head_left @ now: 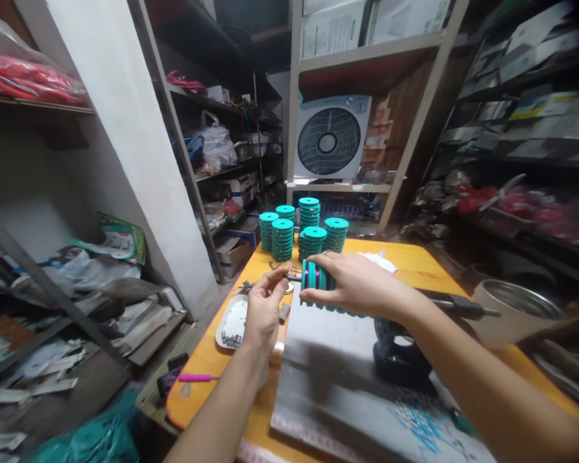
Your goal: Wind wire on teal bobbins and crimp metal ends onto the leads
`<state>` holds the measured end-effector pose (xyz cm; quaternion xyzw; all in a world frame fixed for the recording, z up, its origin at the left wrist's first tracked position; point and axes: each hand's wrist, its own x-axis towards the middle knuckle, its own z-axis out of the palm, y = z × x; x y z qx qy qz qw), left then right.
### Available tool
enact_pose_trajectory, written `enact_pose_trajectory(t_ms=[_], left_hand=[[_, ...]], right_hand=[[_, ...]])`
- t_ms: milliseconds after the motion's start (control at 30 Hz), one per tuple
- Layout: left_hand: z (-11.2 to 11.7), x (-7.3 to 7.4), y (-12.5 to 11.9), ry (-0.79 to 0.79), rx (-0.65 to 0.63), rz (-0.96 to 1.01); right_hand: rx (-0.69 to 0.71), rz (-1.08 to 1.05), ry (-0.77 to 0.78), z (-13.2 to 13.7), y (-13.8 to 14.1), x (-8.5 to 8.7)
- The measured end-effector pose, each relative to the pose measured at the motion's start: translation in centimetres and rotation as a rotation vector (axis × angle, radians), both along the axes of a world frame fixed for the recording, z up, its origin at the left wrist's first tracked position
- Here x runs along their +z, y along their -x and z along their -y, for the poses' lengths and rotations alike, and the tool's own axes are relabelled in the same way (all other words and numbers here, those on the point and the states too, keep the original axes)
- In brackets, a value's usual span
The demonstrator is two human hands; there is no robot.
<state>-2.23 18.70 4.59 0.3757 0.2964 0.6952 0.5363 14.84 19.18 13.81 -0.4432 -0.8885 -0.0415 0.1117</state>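
My right hand (354, 280) is wrapped over a row of teal spools (311, 280), some wound with dark purple wire, lying sideways. A thin dark rod (294, 278) sticks out of the row's left end. Thumb and fingers of my left hand (264, 305) pinch together at this rod's tip; any small part between them is hidden. Behind my right wrist, a black tool or machine part (456, 305) sits at the row's other end, above a black stand (398, 350). Below my hands lies a grey-white board (328, 386).
Several stacks of teal spools (312, 238) stand at the back of the yellow table (395, 251). Left of my left hand are a white tray (222, 321) of small metal parts and a pink-handled tool (195, 378). A pot (516, 308) stands right; a box fan (330, 138) faces me.
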Motion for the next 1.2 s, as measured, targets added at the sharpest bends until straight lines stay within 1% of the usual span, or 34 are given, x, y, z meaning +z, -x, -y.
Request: enact_pose_trajectory(t_ms=[100, 200, 300, 367, 433, 500, 633, 700, 767, 833, 933, 1200], left_hand=[[-0.1, 0.0, -1.0, 0.025, -0.039, 0.199], [-0.7, 0.2, -1.9, 0.036, -0.025, 0.346], [-1.1, -0.1, -2.3, 0.031, 0.010, 0.432], [-1.0, -0.4, -2.3, 0.035, 0.021, 0.459], [-0.7, -0.6, -2.1, 0.051, 0.017, 0.466], [-0.4, -0.5, -1.9, 0.064, 0.008, 0.466], [-0.3, 0.5, -2.0, 0.051, 0.001, 0.470], [-0.4, 0.7, -2.4, 0.044, 0.011, 0.474], [-0.4, 0.4, -2.7, 0.040, 0.030, 0.476], [-0.3, -0.2, -2.8, 0.046, 0.059, 0.469], [-0.1, -1.0, -2.5, 0.092, 0.103, 0.445], [0.4, -0.7, -1.5, 0.192, 0.079, 0.360]], right_hand=[[0.005, -0.009, -0.001, 0.0, 0.0, 0.0], [0.009, -0.014, -0.004, 0.1, 0.0, 0.0], [0.010, -0.020, -0.006, 0.1, 0.0, 0.0], [0.014, -0.021, -0.007, 0.1, 0.0, 0.0], [0.014, -0.024, -0.008, 0.1, 0.0, 0.0], [0.008, -0.025, -0.010, 0.1, 0.0, 0.0], [0.001, -0.028, -0.001, 0.1, 0.0, -0.1], [0.005, -0.032, 0.002, 0.1, 0.0, 0.0], [0.010, -0.033, -0.004, 0.2, 0.0, 0.0], [0.006, -0.032, -0.013, 0.2, 0.1, 0.0], [0.001, -0.027, -0.013, 0.2, 0.1, 0.0], [-0.002, -0.029, -0.013, 0.3, 0.1, -0.1]])
